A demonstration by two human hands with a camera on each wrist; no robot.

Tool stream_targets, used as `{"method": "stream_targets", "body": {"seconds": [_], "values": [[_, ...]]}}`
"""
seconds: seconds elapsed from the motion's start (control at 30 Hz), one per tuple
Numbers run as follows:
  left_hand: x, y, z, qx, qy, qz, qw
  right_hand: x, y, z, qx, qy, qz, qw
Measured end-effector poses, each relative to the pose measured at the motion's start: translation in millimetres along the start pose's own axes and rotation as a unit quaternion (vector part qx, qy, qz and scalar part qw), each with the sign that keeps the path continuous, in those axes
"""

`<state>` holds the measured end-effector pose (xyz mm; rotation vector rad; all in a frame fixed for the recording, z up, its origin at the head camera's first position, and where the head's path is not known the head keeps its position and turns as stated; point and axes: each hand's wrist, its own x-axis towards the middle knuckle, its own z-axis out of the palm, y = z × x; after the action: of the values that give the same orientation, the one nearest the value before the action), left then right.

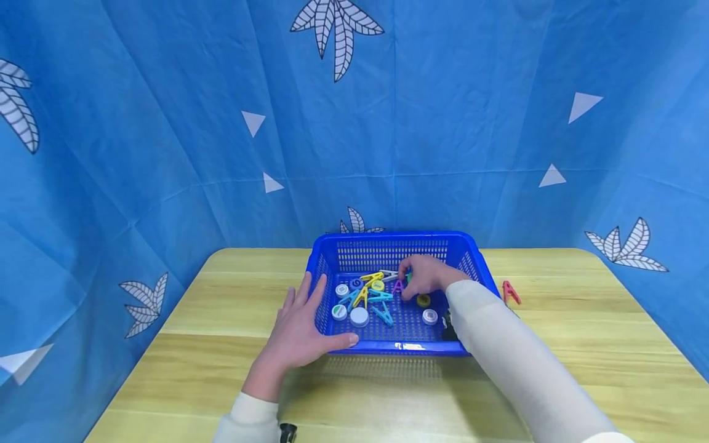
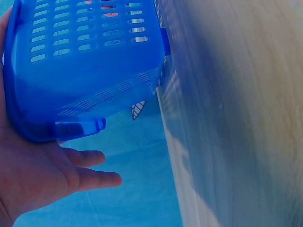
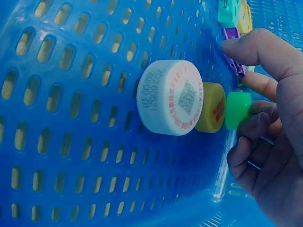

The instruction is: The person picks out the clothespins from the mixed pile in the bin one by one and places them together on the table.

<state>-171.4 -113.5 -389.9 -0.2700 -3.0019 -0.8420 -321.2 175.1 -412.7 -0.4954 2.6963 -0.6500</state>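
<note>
A blue plastic basket point(image 1: 412, 347) holds bottle caps and clothespins. My left hand point(image 1: 299, 329) rests spread at its front left corner, thumb along the front rim; in the left wrist view the fingers point(image 2: 97, 179) stretch past the basket's outside. Inside the basket, my right hand point(image 1: 423, 277) has thumb and index finger curled at a purple clothespin point(image 3: 231, 34), its other fingers folded. A green cap point(image 3: 238, 105) sits close by these folded fingers. Then come a yellow cap point(image 3: 210, 108) and a white cap with red print point(image 3: 165, 97).
Yellow clothespins point(image 1: 362, 298), blue clothespins point(image 1: 383, 314) and several caps, including a white cap point(image 1: 359, 317), lie in the basket's left half. A red clothespin point(image 1: 511, 292) lies on the wooden table point(image 1: 587, 314) to the right. Behind hangs a blue curtain point(image 1: 443, 123).
</note>
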Motion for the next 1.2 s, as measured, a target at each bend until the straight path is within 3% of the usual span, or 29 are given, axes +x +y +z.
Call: {"method": "stream_targets", "body": {"seconds": [0.33, 0.7, 1.2], "values": [[-0.7, 1.6, 1.4, -0.004, -0.002, -0.001, 1.0000, -1.5, 1.9, 0.1, 0.006, -0.007, 0.001, 1.000], [-0.7, 1.7, 2.7, 0.002, -0.005, -0.001, 1.0000, -3.1, 5.5, -3.9, 0.022, 0.004, -0.052, 0.998], [-0.4, 1.1, -1.1, -0.007, -0.002, -0.003, 1.0000, -17.0, 7.4, -30.6, 0.064, 0.024, -0.063, 0.996]]}}
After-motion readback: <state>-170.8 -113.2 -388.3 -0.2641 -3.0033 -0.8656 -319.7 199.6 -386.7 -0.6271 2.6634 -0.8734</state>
